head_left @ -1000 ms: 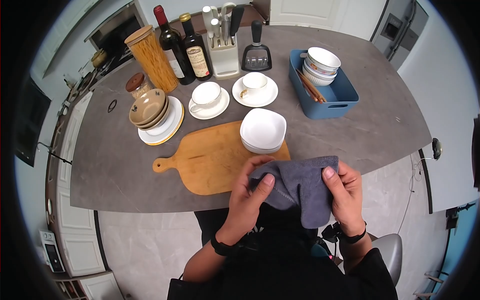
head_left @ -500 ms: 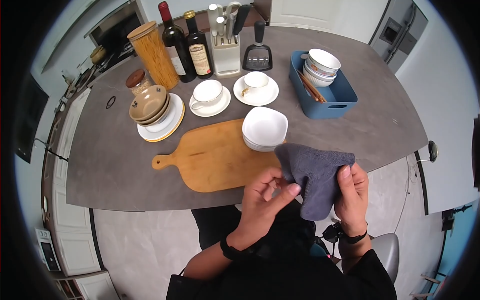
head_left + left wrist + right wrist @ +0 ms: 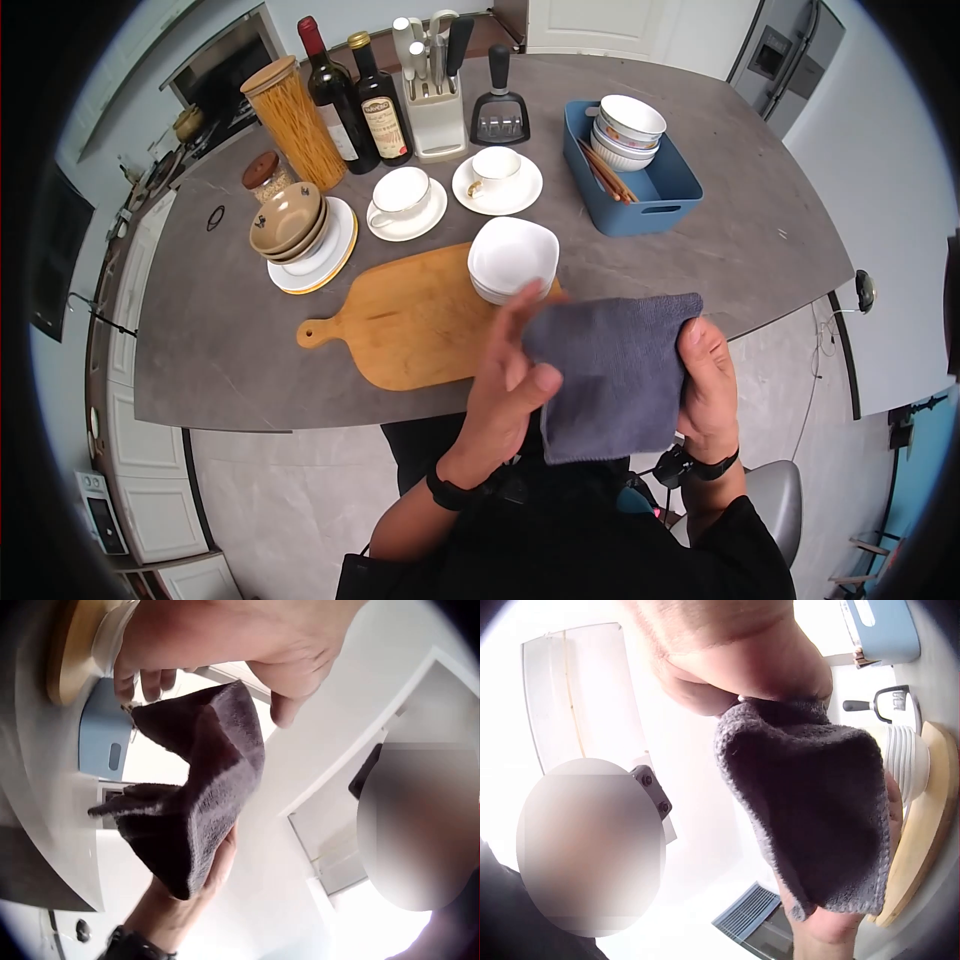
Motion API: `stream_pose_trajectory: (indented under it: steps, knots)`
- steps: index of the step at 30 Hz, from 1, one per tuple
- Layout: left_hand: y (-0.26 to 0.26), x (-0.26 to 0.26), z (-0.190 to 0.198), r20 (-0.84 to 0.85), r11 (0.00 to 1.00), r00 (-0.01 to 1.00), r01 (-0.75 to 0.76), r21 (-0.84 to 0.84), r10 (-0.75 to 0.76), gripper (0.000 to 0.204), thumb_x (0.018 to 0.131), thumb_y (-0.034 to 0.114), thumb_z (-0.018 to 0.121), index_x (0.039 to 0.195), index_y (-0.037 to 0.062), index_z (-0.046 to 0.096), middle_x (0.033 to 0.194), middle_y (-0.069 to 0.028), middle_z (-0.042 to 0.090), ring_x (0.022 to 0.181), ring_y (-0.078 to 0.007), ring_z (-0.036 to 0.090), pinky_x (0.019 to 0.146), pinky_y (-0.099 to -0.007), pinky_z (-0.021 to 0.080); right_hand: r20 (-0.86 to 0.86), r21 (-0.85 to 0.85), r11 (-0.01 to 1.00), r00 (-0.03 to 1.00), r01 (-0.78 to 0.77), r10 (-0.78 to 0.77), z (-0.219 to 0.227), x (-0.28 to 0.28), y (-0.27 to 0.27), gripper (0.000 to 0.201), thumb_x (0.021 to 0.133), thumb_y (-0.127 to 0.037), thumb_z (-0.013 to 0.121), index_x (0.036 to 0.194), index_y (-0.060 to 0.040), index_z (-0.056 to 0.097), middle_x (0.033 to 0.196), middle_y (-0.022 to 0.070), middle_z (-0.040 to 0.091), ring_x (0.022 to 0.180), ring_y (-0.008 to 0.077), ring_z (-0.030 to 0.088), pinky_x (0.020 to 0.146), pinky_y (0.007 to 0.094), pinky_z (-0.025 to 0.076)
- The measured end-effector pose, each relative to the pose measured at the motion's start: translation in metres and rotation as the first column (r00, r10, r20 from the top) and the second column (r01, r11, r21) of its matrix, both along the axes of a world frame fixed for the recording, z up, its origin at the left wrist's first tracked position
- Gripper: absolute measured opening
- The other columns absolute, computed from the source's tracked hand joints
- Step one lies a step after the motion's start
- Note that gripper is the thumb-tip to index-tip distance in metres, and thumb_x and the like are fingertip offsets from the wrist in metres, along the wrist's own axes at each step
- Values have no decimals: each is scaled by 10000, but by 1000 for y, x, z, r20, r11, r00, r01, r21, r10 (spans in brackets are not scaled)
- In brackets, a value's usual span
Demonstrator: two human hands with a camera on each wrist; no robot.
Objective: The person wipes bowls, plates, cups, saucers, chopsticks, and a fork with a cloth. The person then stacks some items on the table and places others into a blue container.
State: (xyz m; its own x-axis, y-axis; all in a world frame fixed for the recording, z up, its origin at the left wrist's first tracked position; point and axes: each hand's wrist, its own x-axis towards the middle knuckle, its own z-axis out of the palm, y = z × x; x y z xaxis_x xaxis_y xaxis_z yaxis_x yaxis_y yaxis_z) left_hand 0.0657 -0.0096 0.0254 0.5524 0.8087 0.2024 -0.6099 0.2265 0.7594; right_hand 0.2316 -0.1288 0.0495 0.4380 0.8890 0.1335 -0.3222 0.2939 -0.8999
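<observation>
A grey cloth (image 3: 615, 380) hangs spread out in front of me, over the table's near edge in the head view. My right hand (image 3: 712, 385) grips its right side, thumb on the near face. At the cloth's left edge is my left hand (image 3: 497, 405), blurred, fingers stretched out and thumb apart. In the left wrist view the left hand (image 3: 232, 641) has a gap between its thumb and the cloth (image 3: 214, 772). Behind the hands, a stack of white square bowls (image 3: 513, 255) sits on the right end of a wooden cutting board (image 3: 415, 325).
Two cups on saucers (image 3: 408, 222) stand behind the board. Tan bowls (image 3: 285, 218) on plates are at left, near a pasta jar (image 3: 300, 125), two bottles (image 3: 383, 115) and a knife block (image 3: 437, 125). A blue bin (image 3: 660, 205) with bowls and chopsticks stands at right.
The cloth was bunched with drooping folds and now hangs flatter and squarer. My left hand held its left side a second ago, then let go; its fingers have straightened. The right hand keeps its grip.
</observation>
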Motion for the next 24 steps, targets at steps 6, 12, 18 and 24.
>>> stream_pose_trajectory:
  steps: [6, 12, 18, 24]
  knots:
    - [-3, 1, 6, -254, 965, 932, 264, -10, -257, 336, 950, 91, 721, 1254, 27, 593, 1090, -10, 638, 1000, -53, 592, 873, -244, 495, -493, 63, 919, 788, -389, 368, -42, 16, -28, 741, 893, -243, 795, 1461, 72, 439, 1401, 200, 578, 1291, 308, 574, 1079, 420, 474]
    - [29, 2, 1, -383, 458, 702, 91, 884, 601, 386, 884, 69, 732, 1254, 38, 628, 1239, -108, 660, 1066, -248, 665, 996, -371, 492, -545, -245, 934, 834, -259, 89, -52, 10, -38, 609, 971, -225, 698, 1451, 53, 447, 1390, 185, 592, 1298, 314, 573, 1118, 453, 447]
    - [69, 1, 1, -341, 131, 443, 440, 888, 829, 298, 885, 99, 676, 1181, 68, 683, 1129, -90, 715, 1173, -294, 640, 1163, -528, 346, -569, -167, 986, 818, -13, -86, -58, 32, -33, 666, 1053, -444, 521, 1536, -18, 348, 1538, 161, 460, 1419, 322, 454, 1185, 479, 357]
    - [73, 5, 11, -379, 145, 455, 470, 871, 806, 213, 887, 31, 659, 1093, 69, 695, 1059, -78, 731, 1107, -276, 671, 1106, -505, 428, -625, -72, 997, 777, 34, -72, -52, 38, -25, 719, 1052, -518, 472, 1562, -35, 315, 1574, 173, 414, 1437, 337, 430, 1192, 501, 344]
